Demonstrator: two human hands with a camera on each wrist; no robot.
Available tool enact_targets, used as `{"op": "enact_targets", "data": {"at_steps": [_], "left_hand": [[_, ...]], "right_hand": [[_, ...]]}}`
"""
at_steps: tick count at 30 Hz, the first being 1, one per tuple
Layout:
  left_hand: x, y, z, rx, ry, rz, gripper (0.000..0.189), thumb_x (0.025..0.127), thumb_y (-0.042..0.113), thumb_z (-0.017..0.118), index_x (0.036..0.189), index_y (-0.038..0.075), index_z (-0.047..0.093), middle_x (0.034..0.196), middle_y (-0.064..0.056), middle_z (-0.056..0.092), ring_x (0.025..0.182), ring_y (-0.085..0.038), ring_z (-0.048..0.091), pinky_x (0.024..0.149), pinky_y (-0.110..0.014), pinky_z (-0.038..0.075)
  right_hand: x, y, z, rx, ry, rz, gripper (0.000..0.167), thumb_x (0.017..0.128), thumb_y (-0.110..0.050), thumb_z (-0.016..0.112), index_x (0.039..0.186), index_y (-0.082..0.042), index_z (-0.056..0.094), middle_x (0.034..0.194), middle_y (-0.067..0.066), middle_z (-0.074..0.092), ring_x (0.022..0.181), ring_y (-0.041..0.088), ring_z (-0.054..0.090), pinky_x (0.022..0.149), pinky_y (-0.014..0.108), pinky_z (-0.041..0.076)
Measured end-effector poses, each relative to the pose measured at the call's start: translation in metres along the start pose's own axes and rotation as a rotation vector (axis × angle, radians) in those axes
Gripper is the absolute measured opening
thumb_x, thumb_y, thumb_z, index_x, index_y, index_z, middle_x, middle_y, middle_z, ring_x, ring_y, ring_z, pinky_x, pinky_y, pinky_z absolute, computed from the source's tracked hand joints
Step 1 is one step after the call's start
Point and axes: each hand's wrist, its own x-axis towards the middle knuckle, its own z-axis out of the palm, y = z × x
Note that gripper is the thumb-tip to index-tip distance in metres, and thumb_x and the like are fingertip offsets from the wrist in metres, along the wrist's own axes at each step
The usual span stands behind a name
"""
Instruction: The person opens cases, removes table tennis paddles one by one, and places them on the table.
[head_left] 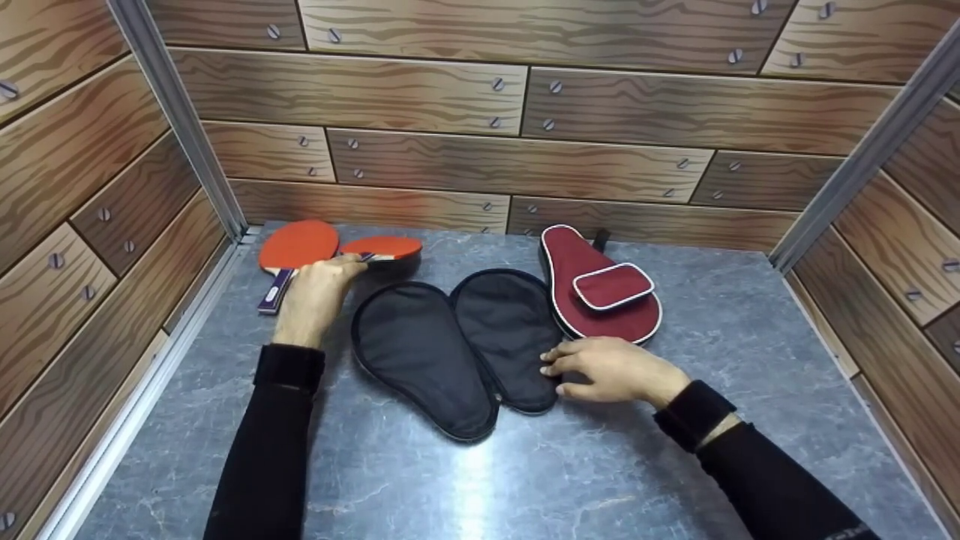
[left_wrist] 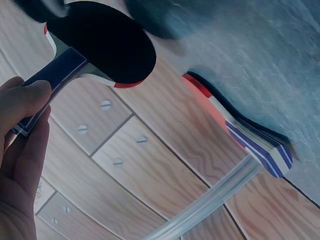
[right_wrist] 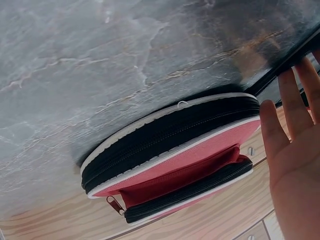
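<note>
My left hand (head_left: 313, 296) grips a table tennis paddle (head_left: 386, 246) by its handle, thumb on top in the left wrist view. This paddle has an orange-red face up and a black face (left_wrist: 107, 45) below; it is lifted and tilted. A second orange-red paddle (head_left: 300, 244) lies just left of that hand, its blue-striped handle (left_wrist: 260, 150) toward the near side. A black paddle case (head_left: 420, 349) lies spread open, both halves inside up, in the middle of the table. My right hand (head_left: 619, 369) rests its extended fingertips on the right half's edge.
A maroon paddle case (head_left: 574, 262) with white piping and a small front pocket (head_left: 613, 286) lies beyond the right hand, touching the black case's right side. Wood-patterned walls (head_left: 420, 161) with metal corner rails (head_left: 184, 112) enclose the grey marbled table (head_left: 600, 465).
</note>
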Motion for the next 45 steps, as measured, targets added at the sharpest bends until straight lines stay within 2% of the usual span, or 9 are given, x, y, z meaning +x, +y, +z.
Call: {"op": "enact_targets", "data": {"at_steps": [6,13,18,23,28,31,36,41,45], "left_hand": [[-0.001,-0.003,0.003,0.055,-0.087,-0.021,0.029,0.108,0.002,0.069,0.126,0.008,0.09,0.129,-0.017,0.089,0.107,-0.05,0.087,0.085,-0.065,0.072],[-0.005,-0.01,0.009,0.003,-0.182,-0.079,0.035,0.113,0.001,0.061,0.131,0.007,0.09,0.137,-0.018,0.086,0.118,-0.049,0.086,0.098,-0.066,0.071],[-0.009,-0.018,0.013,-0.033,-0.21,-0.104,0.036,0.116,0.002,0.058,0.131,0.008,0.09,0.138,-0.017,0.086,0.119,-0.047,0.086,0.102,-0.064,0.07],[-0.011,-0.024,0.016,-0.045,-0.216,-0.108,0.034,0.108,-0.004,0.069,0.124,0.013,0.093,0.135,-0.013,0.088,0.114,-0.047,0.087,0.098,-0.066,0.07],[-0.014,-0.028,0.017,-0.048,-0.224,-0.11,0.04,0.097,-0.013,0.075,0.119,0.014,0.094,0.137,-0.012,0.088,0.115,-0.045,0.087,0.1,-0.064,0.07],[-0.015,-0.031,0.017,-0.036,-0.238,-0.098,0.036,0.094,-0.014,0.078,0.115,0.011,0.094,0.127,-0.014,0.09,0.111,-0.046,0.087,0.097,-0.064,0.07],[-0.018,-0.033,0.019,-0.012,-0.292,-0.09,0.025,0.094,-0.011,0.082,0.107,0.007,0.092,0.109,-0.016,0.09,0.103,-0.049,0.086,0.09,-0.066,0.068],[-0.02,-0.035,0.021,-0.01,-0.332,-0.087,0.022,0.095,-0.012,0.079,0.102,0.006,0.089,0.102,-0.016,0.087,0.101,-0.047,0.085,0.086,-0.064,0.068],[-0.021,-0.037,0.021,-0.02,-0.342,-0.063,0.021,0.094,-0.012,0.08,0.1,0.006,0.088,0.102,-0.015,0.086,0.101,-0.044,0.085,0.089,-0.061,0.068]], "right_hand": [[0.001,0.0,-0.001,0.005,-0.002,0.001,0.036,0.11,-0.036,0.077,0.143,-0.025,0.087,0.154,-0.002,0.081,0.15,0.027,0.074,0.122,0.051,0.062],[0.0,-0.001,-0.002,0.011,-0.005,0.005,0.037,0.11,-0.034,0.078,0.144,-0.023,0.086,0.155,-0.001,0.08,0.15,0.027,0.074,0.123,0.051,0.062],[0.0,-0.002,-0.003,0.011,-0.006,0.003,0.036,0.11,-0.035,0.077,0.144,-0.023,0.086,0.155,-0.001,0.081,0.149,0.026,0.074,0.122,0.051,0.063],[0.0,-0.001,-0.003,0.013,-0.007,0.01,0.035,0.11,-0.035,0.077,0.142,-0.025,0.087,0.155,-0.003,0.081,0.15,0.026,0.074,0.122,0.051,0.063],[0.0,-0.001,-0.002,0.013,-0.011,0.013,0.035,0.11,-0.035,0.077,0.142,-0.024,0.087,0.155,-0.003,0.081,0.151,0.026,0.073,0.123,0.051,0.062],[0.0,-0.001,-0.002,0.011,-0.013,0.014,0.035,0.11,-0.035,0.077,0.142,-0.024,0.087,0.155,-0.003,0.081,0.151,0.027,0.073,0.123,0.051,0.062],[0.0,-0.001,-0.002,0.016,-0.012,0.016,0.035,0.11,-0.035,0.078,0.142,-0.025,0.087,0.154,-0.003,0.081,0.151,0.027,0.073,0.122,0.051,0.063],[0.001,-0.001,-0.003,0.021,-0.011,0.016,0.035,0.11,-0.035,0.077,0.142,-0.025,0.087,0.154,-0.004,0.081,0.15,0.027,0.073,0.122,0.051,0.063],[0.0,-0.002,-0.003,0.026,-0.015,0.02,0.036,0.11,-0.035,0.077,0.143,-0.026,0.087,0.155,-0.004,0.081,0.151,0.029,0.073,0.123,0.051,0.062]]}}
